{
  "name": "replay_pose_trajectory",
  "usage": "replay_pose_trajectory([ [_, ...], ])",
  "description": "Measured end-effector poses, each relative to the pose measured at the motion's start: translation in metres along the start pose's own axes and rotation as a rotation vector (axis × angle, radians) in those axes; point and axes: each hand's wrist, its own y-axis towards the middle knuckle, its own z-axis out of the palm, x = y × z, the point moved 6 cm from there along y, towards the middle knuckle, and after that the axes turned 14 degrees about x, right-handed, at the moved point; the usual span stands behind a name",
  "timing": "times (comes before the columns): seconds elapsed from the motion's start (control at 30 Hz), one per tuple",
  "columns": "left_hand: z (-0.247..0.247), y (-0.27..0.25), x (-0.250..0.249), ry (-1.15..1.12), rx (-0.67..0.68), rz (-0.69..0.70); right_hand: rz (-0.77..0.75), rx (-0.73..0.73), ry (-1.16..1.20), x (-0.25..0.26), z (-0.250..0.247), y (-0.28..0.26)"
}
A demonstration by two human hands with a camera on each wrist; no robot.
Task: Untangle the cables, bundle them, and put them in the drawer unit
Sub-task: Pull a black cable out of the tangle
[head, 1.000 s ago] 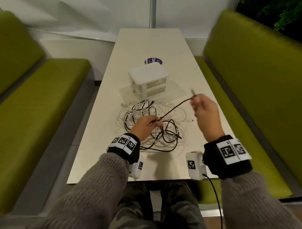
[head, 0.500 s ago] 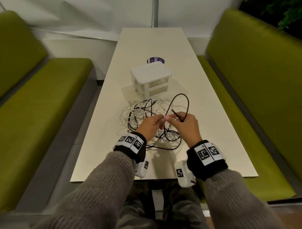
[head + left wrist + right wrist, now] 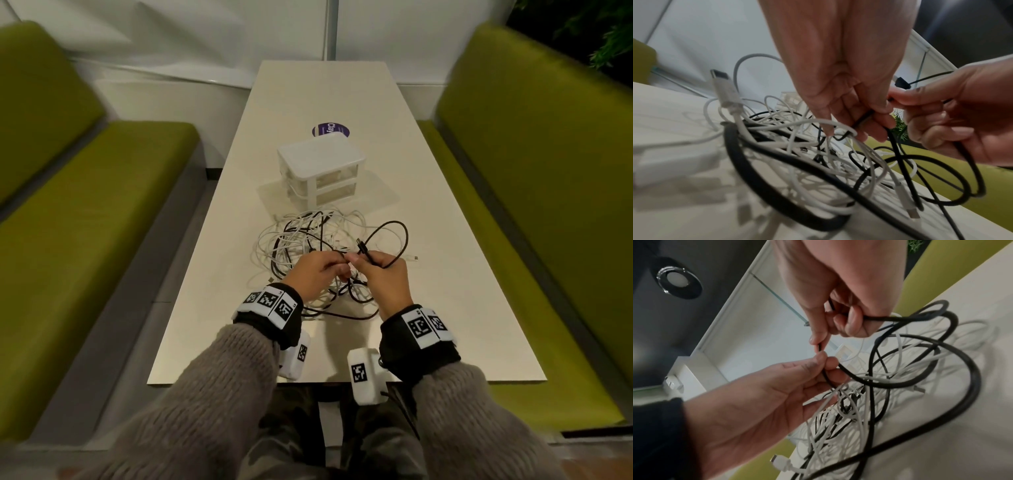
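A tangle of black and white cables [image 3: 308, 246] lies on the pale table [image 3: 428, 291], just in front of a white two-drawer unit [image 3: 322, 168] with both drawers closed. My left hand [image 3: 318, 270] pinches a black cable [image 3: 865, 118] above the tangle. My right hand [image 3: 380, 270] grips the same black cable [image 3: 875, 318] near its plug end, the plug [image 3: 361, 245] sticking up past the knuckles. A loop of that cable [image 3: 404, 236] arcs out to the right. The two hands nearly touch.
Green benches [image 3: 102, 212] flank the table on both sides. A round purple sticker [image 3: 330, 129] sits on the table behind the drawer unit. A white plug [image 3: 412, 257] from the tangle lies to the right of my hands.
My right hand, held out to the right with the black cable stretched taut a second ago, has come in beside the left hand, leaving a slack loop of cable.
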Motion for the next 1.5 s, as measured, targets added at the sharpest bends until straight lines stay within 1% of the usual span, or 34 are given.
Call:
replay_pose_trajectory([
  [0.17,-0.001,0.000,-0.007,-0.026,0.021,0.035,-0.058,-0.083,0.087,0.005,-0.003,-0.011],
  [0.3,-0.002,0.000,-0.001,-0.026,0.026,0.000,-0.120,-0.166,0.163,0.020,-0.011,-0.021],
  [0.53,-0.007,0.000,-0.004,-0.068,-0.007,0.001,-0.248,-0.188,0.269,0.050,-0.023,-0.040],
  [0.63,-0.008,0.001,-0.004,-0.113,-0.006,-0.017,-0.287,-0.256,0.334,0.050,-0.035,-0.051],
  [0.73,-0.009,0.001,-0.008,-0.091,-0.003,-0.024,-0.299,-0.311,0.411,0.042,-0.039,-0.056],
  [0.77,-0.010,0.001,-0.009,-0.080,-0.007,-0.027,-0.295,-0.308,0.374,0.040,-0.039,-0.054],
  [0.83,-0.012,0.000,-0.011,-0.078,-0.029,-0.023,-0.238,-0.263,0.236,0.035,-0.033,-0.045],
  [0.93,-0.012,-0.001,-0.019,-0.051,-0.063,0.025,-0.098,-0.115,0.023,0.019,-0.011,-0.024],
  [1.0,-0.010,-0.003,-0.022,-0.044,-0.089,0.056,-0.075,-0.057,-0.051,0.012,0.005,-0.015],
  [1.1,-0.009,-0.005,-0.017,-0.072,-0.137,0.054,-0.089,-0.073,-0.088,0.010,0.012,-0.003],
  [1.23,-0.012,-0.006,-0.012,-0.012,-0.160,0.041,-0.070,-0.093,-0.100,0.009,0.008,0.005],
  [1.37,-0.009,-0.004,-0.013,0.046,-0.101,0.031,-0.071,-0.121,-0.088,0.006,0.003,-0.004],
  [1.5,-0.015,0.000,-0.008,0.017,-0.044,-0.035,-0.097,-0.202,-0.106,0.012,-0.004,-0.014],
])
